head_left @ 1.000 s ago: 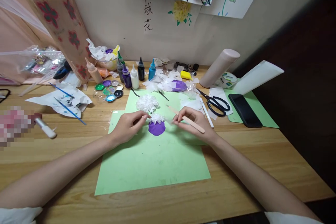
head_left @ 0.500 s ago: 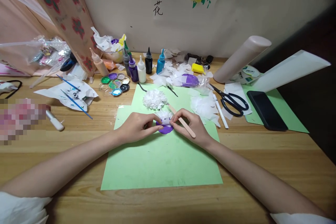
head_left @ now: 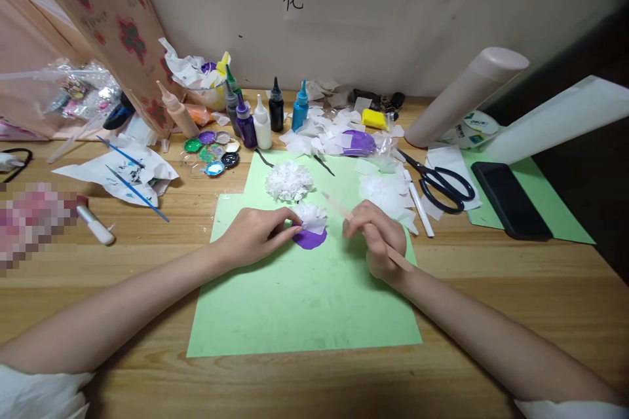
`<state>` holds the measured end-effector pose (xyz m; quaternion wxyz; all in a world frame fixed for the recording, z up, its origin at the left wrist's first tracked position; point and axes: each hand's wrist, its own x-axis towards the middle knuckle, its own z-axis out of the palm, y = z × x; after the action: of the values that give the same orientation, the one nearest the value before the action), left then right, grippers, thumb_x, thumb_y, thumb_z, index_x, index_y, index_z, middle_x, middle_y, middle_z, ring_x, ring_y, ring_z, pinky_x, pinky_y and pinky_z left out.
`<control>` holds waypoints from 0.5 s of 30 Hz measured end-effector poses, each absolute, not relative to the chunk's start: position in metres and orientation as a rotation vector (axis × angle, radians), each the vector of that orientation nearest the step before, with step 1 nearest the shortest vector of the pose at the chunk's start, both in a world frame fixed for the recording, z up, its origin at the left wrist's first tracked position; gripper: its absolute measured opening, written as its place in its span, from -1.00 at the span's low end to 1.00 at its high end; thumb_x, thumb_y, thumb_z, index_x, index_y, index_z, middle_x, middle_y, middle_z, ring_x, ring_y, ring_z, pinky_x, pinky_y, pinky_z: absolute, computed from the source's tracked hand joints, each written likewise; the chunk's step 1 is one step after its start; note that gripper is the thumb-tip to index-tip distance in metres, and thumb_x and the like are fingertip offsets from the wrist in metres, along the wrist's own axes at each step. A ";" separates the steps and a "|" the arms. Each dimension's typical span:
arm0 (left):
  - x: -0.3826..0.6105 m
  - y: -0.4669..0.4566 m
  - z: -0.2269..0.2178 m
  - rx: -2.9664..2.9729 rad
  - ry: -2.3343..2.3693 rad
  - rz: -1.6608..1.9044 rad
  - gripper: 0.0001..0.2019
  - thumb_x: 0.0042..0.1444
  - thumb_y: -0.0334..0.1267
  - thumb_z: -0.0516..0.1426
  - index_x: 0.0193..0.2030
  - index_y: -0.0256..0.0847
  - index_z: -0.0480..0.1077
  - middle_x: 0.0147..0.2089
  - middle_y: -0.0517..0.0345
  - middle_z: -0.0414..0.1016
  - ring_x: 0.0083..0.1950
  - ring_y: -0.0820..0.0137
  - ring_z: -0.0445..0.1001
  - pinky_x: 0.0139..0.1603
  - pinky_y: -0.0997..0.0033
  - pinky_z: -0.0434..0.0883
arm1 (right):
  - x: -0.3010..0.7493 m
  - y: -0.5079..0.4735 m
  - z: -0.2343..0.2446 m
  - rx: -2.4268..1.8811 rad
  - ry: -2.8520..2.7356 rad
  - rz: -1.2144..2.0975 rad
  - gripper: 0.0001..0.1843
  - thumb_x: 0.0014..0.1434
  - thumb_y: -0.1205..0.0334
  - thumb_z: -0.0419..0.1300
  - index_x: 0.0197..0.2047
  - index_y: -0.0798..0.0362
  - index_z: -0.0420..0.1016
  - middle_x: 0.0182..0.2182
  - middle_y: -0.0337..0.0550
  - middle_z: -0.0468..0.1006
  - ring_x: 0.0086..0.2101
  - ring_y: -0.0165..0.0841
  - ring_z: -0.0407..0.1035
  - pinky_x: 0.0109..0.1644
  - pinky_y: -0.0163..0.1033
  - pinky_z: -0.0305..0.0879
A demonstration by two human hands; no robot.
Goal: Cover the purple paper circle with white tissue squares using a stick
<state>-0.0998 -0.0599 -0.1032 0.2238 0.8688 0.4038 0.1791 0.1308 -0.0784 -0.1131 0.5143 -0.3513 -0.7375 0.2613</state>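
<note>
On the green paper [head_left: 304, 301] lies a flat purple disc [head_left: 309, 239], its upper part covered by ruffled white tissue paper [head_left: 310, 216]. My left hand [head_left: 260, 233] pinches the left edge of that tissue between thumb and index finger. To the right, clear of the disc, my right hand [head_left: 381, 241] is closed around a flat wooden craft stick [head_left: 339, 206], whose tip points up and left; the fingers are a little blurred. A fuller white tissue flower [head_left: 289, 181] sits just above the disc, below a black painted line [head_left: 264, 157].
Loose tissue squares [head_left: 386, 186], a white pen [head_left: 420, 206], black scissors [head_left: 437, 182] and a phone [head_left: 511, 200] lie to the right. Paint bottles [head_left: 262, 124] and a paint palette [head_left: 211, 152] stand behind. Blue brushes [head_left: 137, 193] rest on crumpled tissue at left.
My right hand has moved right, away from the tissue and purple disc, and turned with the craft stick in it. My left hand stays at the tissue. The view has tilted slightly down.
</note>
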 end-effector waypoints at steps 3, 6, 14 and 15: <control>-0.100 -0.060 -0.104 2.415 1.113 0.506 -0.79 0.22 -0.11 0.02 -0.18 -0.16 0.38 -0.55 0.34 0.43 -0.56 0.58 0.32 -0.47 0.58 0.13 | 0.132 -0.080 -0.115 -0.616 -1.866 0.555 -0.58 0.29 0.29 -0.21 -0.58 0.02 0.18 -0.69 -0.25 0.21 -0.59 -0.40 0.09 -0.46 -0.23 0.05; -0.100 -0.059 -0.104 2.413 1.141 0.521 -0.76 0.23 -0.12 -0.01 -0.29 -0.21 0.36 -0.58 0.33 0.37 -0.58 0.57 0.26 -0.49 0.57 0.11 | 0.131 -0.080 -0.115 -0.567 -1.950 0.571 -0.58 0.29 0.32 -0.23 -0.59 0.02 0.15 -0.71 -0.25 0.20 -0.61 -0.41 0.05 -0.48 -0.24 0.02; -0.097 -0.058 -0.101 2.405 1.177 0.398 -0.63 0.25 -0.21 -0.13 -0.57 -0.23 0.18 -0.63 0.30 0.17 -0.60 0.55 0.10 -0.50 0.50 0.03 | 0.128 -0.079 -0.111 -0.839 -2.010 0.729 -0.51 0.33 0.17 -0.27 -0.58 -0.01 0.20 -0.65 -0.20 0.30 -0.56 -0.37 0.19 -0.43 -0.21 0.15; -0.097 -0.058 -0.100 2.401 1.178 0.393 -0.63 0.24 -0.21 -0.13 -0.57 -0.23 0.18 -0.64 0.29 0.17 -0.60 0.55 0.10 -0.50 0.49 0.03 | 0.128 -0.079 -0.111 -0.843 -2.010 0.734 -0.51 0.33 0.17 -0.27 -0.58 -0.01 0.21 -0.65 -0.20 0.30 -0.56 -0.37 0.19 -0.42 -0.20 0.15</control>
<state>-0.0971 -0.0584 -0.1004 0.2173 0.8670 0.4254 0.1418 0.1276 -0.0791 -0.1114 0.4087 -0.3345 -0.7976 0.2913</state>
